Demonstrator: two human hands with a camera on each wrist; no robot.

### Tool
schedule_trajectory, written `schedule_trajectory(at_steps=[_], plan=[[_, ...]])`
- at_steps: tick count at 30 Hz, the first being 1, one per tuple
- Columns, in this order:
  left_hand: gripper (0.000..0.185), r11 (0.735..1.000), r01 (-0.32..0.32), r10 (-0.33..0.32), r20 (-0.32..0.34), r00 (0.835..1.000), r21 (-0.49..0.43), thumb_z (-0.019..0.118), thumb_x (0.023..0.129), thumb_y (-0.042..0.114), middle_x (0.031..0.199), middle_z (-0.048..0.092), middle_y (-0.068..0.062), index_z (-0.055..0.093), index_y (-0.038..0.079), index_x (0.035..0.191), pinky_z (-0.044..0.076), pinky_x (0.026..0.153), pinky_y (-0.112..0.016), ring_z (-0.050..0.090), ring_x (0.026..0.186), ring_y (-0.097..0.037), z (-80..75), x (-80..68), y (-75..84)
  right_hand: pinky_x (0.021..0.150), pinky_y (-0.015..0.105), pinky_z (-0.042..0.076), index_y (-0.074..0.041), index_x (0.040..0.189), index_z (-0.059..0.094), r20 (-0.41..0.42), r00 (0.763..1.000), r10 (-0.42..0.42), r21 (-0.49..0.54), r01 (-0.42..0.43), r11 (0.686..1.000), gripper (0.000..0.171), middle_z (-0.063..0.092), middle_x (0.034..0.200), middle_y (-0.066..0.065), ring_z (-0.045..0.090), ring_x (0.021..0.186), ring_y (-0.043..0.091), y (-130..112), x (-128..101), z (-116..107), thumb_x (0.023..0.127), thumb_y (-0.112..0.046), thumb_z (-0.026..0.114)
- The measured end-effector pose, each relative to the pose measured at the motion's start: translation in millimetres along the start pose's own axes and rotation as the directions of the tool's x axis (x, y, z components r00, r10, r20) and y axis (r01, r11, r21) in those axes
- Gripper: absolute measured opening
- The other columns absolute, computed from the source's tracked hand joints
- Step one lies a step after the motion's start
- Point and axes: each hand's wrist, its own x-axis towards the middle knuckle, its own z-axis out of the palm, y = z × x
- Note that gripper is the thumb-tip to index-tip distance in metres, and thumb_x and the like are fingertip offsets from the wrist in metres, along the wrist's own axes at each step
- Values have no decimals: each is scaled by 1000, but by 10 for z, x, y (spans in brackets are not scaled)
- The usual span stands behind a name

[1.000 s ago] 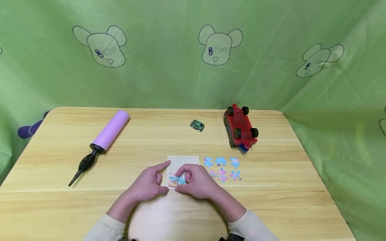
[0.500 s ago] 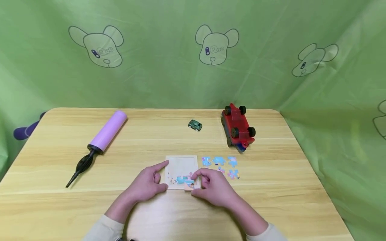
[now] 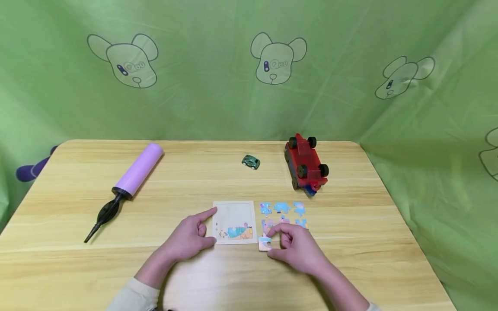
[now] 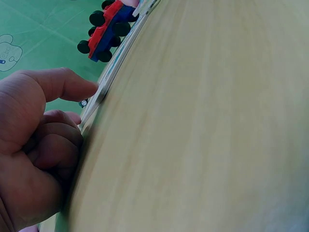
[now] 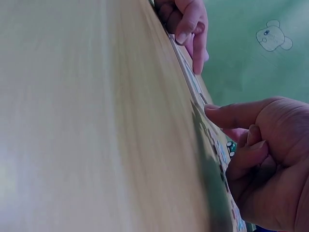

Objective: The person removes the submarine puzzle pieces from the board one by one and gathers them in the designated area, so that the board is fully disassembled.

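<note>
A square pale puzzle board lies on the table, with teal and orange puzzle pieces along its lower right. My left hand rests at the board's left border, index fingertip near the upper corner and thumb at the lower one, its other fingers curled in. Just right of the board, my right hand pinches a puzzle piece between thumb and index finger. In the right wrist view the right thumb shows close over the table, with the piece mostly hidden.
Several loose blue and pink puzzle pieces lie right of the board, partly behind the right hand. Farther back are a small green toy car and a red toy vehicle. A purple hand pump lies at left.
My right hand has carried the pinched puzzle piece rightward, from over the board's lower left to beyond its right edge. The left hand has stayed at the board's left border.
</note>
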Motion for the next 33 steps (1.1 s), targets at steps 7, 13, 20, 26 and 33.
schedule_trajectory(at_steps=[7, 13, 20, 26, 33], plan=[[79, 1000, 2, -2, 8, 1000, -6, 77, 80, 1, 54, 34, 6, 41, 0, 150, 36, 52, -25, 32, 46, -8, 5, 0, -13, 91, 40, 47, -14, 98, 72, 14, 1000, -11, -30, 11, 999, 33, 37, 55, -12, 37, 52, 4, 126, -32, -19, 71, -6, 89], [79, 1000, 0, 0, 4, 1000, -1, 77, 80, 1, 53, 34, 6, 42, 0, 150, 36, 51, -25, 32, 45, -8, 3, -1, -11, 86, 35, 48, -13, 100, 72, 35, 999, -24, -34, 25, 999, 33, 36, 55, -12, 36, 53, 3, 156, -37, -33, 72, -7, 88], [79, 1000, -6, 6, 2, 1000, 2, 77, 79, 1, 53, 35, 6, 42, 0, 150, 35, 50, -24, 32, 45, -8, 1, 5, -13, 85, 34, 49, -12, 101, 72, 50, 998, -26, -31, 27, 999, 35, 36, 56, -12, 35, 52, 3, 175, -40, -41, 71, -8, 89], [79, 1000, -4, 4, 2, 1000, 1, 77, 79, 0, 54, 35, 6, 42, 0, 150, 35, 51, -24, 32, 46, -8, 3, 6, -10, 88, 35, 48, -12, 102, 72, 28, 999, -30, -12, 30, 999, 34, 37, 56, -11, 35, 52, 4, 156, -20, -55, 72, -12, 90], [79, 1000, 2, -2, 1, 1000, -3, 77, 79, 0, 54, 34, 6, 42, 0, 150, 36, 52, -24, 31, 47, -8, -2, 2, 0, 75, 29, 46, -14, 102, 72, -15, 999, -46, 19, 46, 999, 28, 34, 57, -10, 32, 53, 4, 67, 116, -4, 77, -8, 86]])
